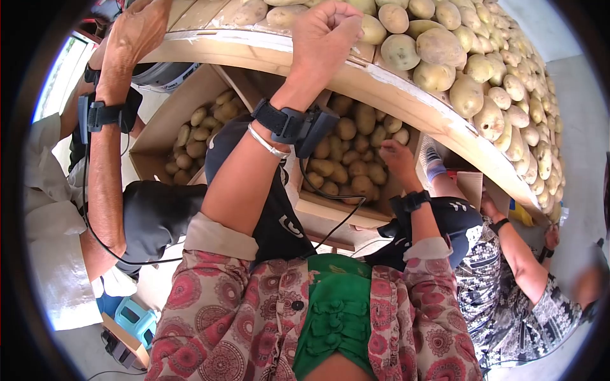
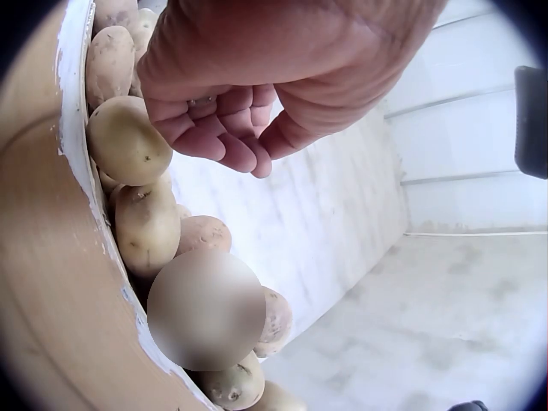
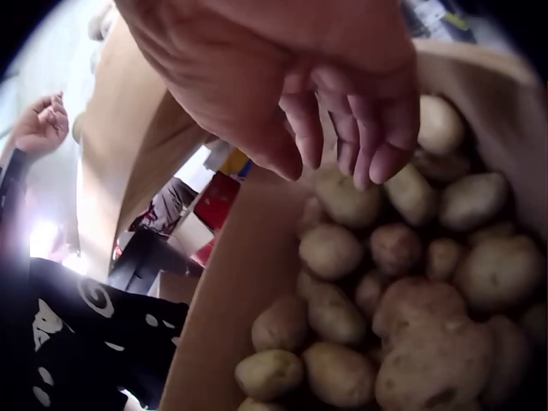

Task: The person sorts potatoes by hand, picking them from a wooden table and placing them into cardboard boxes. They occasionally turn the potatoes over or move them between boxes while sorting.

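Observation:
Beside the heap of potatoes (image 1: 445, 47) on the wooden table, my left hand (image 1: 327, 44) hovers at the white-flaked rim with its fingers loosely bent. The left wrist view shows nothing in that hand (image 2: 282, 77), and a greenish potato (image 2: 130, 141) lies just beside its fingers. Lower down, my right hand (image 1: 400, 164) hangs over the right side of a cardboard box (image 1: 343, 213) of potatoes. In the right wrist view, its relaxed fingers (image 3: 301, 128) point down with nothing between them, above several loose potatoes. One large knobbly potato (image 3: 432, 342) stands out in that box.
A second cardboard box (image 1: 149, 143) of potatoes stands to the left. Another person's hand (image 1: 136, 32) is at the table edge on the left. On the right sits a person in a patterned shirt (image 1: 502, 305). A cable (image 1: 343, 222) runs from my left wrist across my lap.

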The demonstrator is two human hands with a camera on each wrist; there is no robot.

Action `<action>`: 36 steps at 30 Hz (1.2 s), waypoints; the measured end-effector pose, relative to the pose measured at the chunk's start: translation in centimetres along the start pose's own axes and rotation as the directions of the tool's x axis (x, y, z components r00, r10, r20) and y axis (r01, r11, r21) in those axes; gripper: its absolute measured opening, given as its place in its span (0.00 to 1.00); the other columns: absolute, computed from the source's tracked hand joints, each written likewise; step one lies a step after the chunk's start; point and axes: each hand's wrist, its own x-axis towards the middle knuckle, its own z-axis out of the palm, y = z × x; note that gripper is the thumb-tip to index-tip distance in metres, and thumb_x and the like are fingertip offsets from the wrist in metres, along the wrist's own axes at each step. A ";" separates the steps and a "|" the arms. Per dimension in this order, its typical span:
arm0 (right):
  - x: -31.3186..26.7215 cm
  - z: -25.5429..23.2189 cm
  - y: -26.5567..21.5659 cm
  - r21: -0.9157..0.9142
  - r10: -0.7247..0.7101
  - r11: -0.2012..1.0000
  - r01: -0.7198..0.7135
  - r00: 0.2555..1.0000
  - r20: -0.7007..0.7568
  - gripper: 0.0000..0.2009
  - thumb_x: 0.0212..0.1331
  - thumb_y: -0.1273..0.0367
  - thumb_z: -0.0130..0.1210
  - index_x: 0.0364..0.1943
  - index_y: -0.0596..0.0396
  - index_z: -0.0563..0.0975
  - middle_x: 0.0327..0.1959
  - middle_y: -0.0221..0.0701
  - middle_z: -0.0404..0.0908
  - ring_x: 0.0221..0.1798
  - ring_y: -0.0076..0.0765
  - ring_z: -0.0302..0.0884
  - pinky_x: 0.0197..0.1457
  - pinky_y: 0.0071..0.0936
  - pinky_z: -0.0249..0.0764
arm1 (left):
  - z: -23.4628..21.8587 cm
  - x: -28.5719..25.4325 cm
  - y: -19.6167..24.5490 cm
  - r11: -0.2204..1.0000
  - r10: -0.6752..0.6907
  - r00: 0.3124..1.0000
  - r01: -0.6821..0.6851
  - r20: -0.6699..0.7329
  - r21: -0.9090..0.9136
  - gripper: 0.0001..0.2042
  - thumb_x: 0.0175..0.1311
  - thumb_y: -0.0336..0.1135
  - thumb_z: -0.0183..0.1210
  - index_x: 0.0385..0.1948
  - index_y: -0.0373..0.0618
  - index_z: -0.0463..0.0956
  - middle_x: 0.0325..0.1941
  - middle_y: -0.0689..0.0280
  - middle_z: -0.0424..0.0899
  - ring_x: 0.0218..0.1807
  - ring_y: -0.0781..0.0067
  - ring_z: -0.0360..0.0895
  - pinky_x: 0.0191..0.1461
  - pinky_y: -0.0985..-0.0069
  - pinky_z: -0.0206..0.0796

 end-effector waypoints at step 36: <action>2.0 3.7 -0.4 -0.065 0.181 0.983 -0.169 0.950 0.256 0.41 0.40 0.52 0.62 0.61 0.55 0.60 0.55 0.47 0.70 0.54 0.44 0.72 0.56 0.32 0.66 | 2.5 -0.4 0.8 0.993 -0.047 0.999 0.045 0.015 0.108 0.03 0.61 0.25 0.52 0.34 0.40 0.75 0.25 0.75 0.76 0.27 0.90 0.68 0.32 0.90 0.60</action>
